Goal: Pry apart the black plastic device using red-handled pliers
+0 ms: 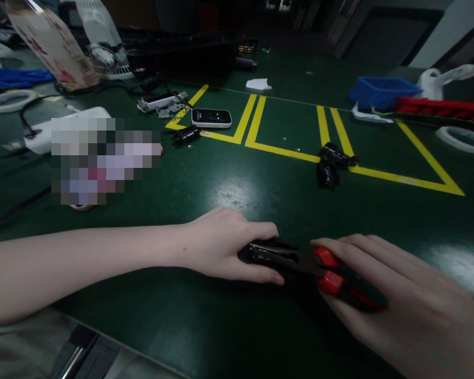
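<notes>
My left hand (229, 245) is closed round a glossy black part (263, 251) above the near side of the green table. The fingers of my right hand (395, 289) are wrapped round a pair of pliers with red and black handles (331, 271). The dark jaws of the pliers point left and meet the black part; exactly where they grip it is too dark to tell. Beyond my hands, two similar black parts (335, 155) lie together by a yellow tape line, and another black piece (187, 135) lies further left.
At the left are a white power strip (69, 126), cables, a blurred-out object (114, 166) and a bottle (53, 45). A small white-edged device (211, 118) with a green light sits on the table. A blue bin (383, 93), red brushes (442, 109) and a tape roll (464, 139) stand right.
</notes>
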Action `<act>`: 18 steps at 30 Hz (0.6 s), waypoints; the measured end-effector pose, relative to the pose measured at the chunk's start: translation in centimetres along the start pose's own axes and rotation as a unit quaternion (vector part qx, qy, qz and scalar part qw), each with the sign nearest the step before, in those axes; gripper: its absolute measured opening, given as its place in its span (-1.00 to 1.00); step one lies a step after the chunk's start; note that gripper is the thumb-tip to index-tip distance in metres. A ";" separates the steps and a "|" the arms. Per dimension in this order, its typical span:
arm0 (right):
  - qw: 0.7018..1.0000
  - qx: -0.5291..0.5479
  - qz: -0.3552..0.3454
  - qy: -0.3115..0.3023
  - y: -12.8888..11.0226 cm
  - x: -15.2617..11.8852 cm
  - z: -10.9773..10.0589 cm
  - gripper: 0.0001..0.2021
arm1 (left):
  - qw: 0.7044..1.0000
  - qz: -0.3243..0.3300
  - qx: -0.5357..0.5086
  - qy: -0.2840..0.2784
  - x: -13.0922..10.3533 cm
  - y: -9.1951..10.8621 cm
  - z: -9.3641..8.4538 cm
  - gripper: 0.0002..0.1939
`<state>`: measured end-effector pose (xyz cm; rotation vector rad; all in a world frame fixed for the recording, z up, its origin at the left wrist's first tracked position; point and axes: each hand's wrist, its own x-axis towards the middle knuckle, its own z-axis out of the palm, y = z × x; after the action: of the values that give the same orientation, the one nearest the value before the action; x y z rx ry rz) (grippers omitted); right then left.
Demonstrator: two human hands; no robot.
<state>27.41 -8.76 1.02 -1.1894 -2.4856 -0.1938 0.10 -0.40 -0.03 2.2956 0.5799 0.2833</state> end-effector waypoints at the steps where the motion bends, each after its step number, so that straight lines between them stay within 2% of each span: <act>1: 1.000 0.005 0.000 0.000 0.0 0.1 0.0 -0.75 | 1.000 0.000 0.000 0.000 0.0 0.0 0.0 -0.58; 4: 1.000 -0.009 -0.008 0.004 -0.1 0.0 0.1 -0.75 | 1.000 0.001 -0.006 -0.003 -0.1 0.0 -0.1 -0.58; 9: 0.992 -0.119 -0.044 0.022 -0.4 -0.6 -0.4 -0.71 | 0.999 0.013 -0.029 -0.008 -0.1 0.0 -0.3 -0.57; 12: 0.987 -0.140 -0.068 0.028 -0.6 -1.1 -0.9 -0.65 | 0.999 0.009 -0.039 -0.013 0.0 0.0 -0.5 -0.58; 15: 0.988 -0.144 -0.051 0.019 -0.8 -1.3 -1.1 -0.56 | 0.999 0.010 -0.047 -0.016 0.0 0.0 -0.6 -0.59; 18: 0.990 -0.135 -0.033 0.021 -0.7 -1.0 -0.8 -0.60 | 0.999 0.017 -0.043 -0.012 0.0 -0.1 -0.4 -0.59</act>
<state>27.72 -10.18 1.41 -1.1921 -2.5217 -0.5841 -0.12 -0.10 0.20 2.2250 0.5072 0.2906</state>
